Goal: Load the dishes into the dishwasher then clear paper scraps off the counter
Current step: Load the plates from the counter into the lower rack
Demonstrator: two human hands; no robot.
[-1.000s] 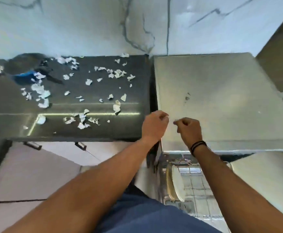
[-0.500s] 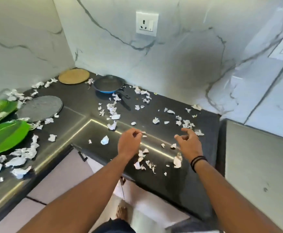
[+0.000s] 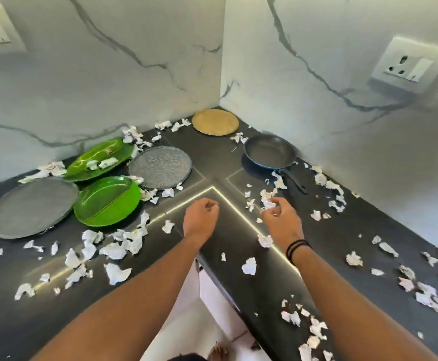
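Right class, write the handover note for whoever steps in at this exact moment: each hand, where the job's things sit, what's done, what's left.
Left hand: loosely curled over the counter corner; whether it holds anything cannot be told.
Right hand: fingers curled at a paper scrap, apparently pinching it.
On the black counter: two green plates, two grey plates, a tan plate and a frying pan.
Dishwasher not in view.
Done: little visible.
Left: load all six dishes, then clear the scraps scattered along both runs of the counter.
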